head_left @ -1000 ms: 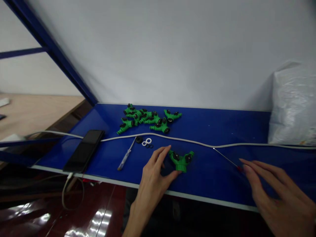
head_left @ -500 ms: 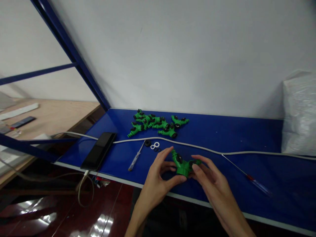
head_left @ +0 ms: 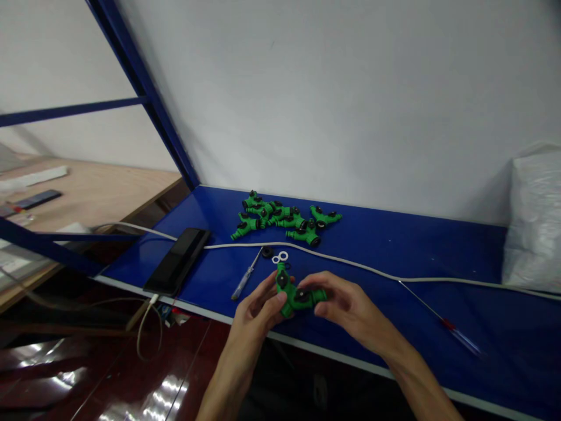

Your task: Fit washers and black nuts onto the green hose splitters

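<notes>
Head view: green splitter (head_left: 291,297) now rotated between left hand (head_left: 258,316), right hand (head_left: 350,301).

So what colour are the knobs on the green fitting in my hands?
The knobs are black, seen best in the head view.

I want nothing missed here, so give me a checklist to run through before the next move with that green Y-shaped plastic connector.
1. Left hand on the green Y-shaped plastic connector: ok, gripping its body.
2. Right hand on it: ok, at its right branch.
3. Slim metal screwdriver with red-and-clear handle set down: ok, on the glossy blue tabletop.
4. That screwdriver's tip off the thin white cable: cannot tell, too close.
5. Two flat white rings well apart from the work: not ok, seemingly just beyond the upper branch.
</notes>
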Action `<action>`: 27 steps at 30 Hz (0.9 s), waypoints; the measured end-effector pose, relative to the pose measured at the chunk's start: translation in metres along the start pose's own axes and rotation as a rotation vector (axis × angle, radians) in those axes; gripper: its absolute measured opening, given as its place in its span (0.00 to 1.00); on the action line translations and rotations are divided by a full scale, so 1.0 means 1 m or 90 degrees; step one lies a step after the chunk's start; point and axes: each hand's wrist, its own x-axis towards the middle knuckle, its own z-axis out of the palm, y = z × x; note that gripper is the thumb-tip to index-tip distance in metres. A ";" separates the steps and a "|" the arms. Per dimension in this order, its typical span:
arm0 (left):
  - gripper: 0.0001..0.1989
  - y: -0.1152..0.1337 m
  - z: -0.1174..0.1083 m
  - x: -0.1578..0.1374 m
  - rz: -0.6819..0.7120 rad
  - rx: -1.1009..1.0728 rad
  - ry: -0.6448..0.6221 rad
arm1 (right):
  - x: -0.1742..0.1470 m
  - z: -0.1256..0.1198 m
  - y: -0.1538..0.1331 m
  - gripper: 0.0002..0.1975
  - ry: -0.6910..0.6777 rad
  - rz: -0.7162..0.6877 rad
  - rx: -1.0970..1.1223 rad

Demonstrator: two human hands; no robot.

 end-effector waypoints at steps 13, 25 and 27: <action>0.28 0.002 -0.004 -0.002 0.040 -0.027 0.099 | 0.067 0.022 0.029 0.03 0.091 -0.069 -0.386; 0.27 0.015 0.040 0.051 0.056 0.175 -0.081 | 0.053 -0.048 -0.001 0.12 0.118 -0.025 -0.101; 0.24 0.019 0.057 0.066 0.107 0.261 -0.115 | 0.052 -0.060 -0.003 0.18 0.153 -0.031 -0.032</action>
